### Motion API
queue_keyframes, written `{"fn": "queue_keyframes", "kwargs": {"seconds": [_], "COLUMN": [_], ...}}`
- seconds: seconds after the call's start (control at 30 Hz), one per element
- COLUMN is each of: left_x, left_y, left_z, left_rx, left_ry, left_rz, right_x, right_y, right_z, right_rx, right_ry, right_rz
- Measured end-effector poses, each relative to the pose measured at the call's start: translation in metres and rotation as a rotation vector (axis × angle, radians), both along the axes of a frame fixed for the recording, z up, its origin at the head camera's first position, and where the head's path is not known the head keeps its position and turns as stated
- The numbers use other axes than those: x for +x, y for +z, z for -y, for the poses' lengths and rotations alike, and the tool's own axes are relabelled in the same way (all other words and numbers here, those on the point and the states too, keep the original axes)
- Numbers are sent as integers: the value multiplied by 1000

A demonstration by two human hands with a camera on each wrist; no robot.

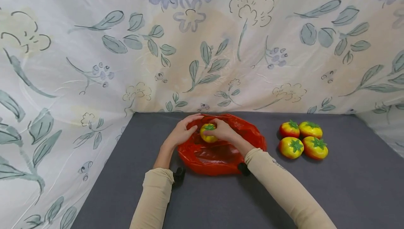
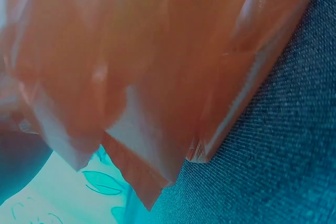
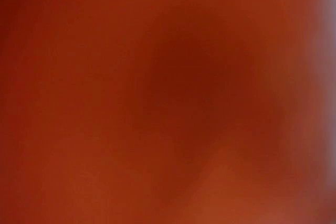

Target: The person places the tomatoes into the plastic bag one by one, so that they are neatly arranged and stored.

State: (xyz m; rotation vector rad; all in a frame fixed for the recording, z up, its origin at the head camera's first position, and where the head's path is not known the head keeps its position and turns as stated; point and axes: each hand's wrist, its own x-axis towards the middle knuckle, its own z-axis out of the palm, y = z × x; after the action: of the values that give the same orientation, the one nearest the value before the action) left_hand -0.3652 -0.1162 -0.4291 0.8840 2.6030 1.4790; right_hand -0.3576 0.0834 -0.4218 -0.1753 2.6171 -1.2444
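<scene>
left hand [image 1: 181, 133] at left rim of red plastic bag [image 1: 217, 159], fingers curled on the film, holding the mouth open. toy tomato [image 1: 208, 133], yellow with green calyx, over the bag mouth, pinched in right hand [image 1: 222, 129], fingers clamped round it. further right, four toy tomatoes [image 1: 303, 139] clustered on grey table [image 1: 347, 187], apart from bag. left wrist view: only bag film [image 2: 157, 66] and cloth; right wrist view: red blur, nothing readable. to do well: keep rim lifted and wide, lower tomato deep before letting go, avoid snagging film.
</scene>
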Motion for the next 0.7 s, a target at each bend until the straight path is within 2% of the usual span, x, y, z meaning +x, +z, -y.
{"fn": "queue_keyframes", "kwargs": {"seconds": [0.23,0.43,0.7], "left_x": [-1,2,6], "left_y": [1,5,8], "left_z": [0,0,0], "left_rx": [-44,-128,-165], "left_ry": [-17,-32,-35], "left_rz": [-48,-109,-174], "right_x": [1,3,6], "right_y": [-2,-2,-1], "right_z": [14,22,25], "right_rx": [42,101,152], "right_ry": [-23,-32,-37], "right_rz": [-55,-121,-125]}}
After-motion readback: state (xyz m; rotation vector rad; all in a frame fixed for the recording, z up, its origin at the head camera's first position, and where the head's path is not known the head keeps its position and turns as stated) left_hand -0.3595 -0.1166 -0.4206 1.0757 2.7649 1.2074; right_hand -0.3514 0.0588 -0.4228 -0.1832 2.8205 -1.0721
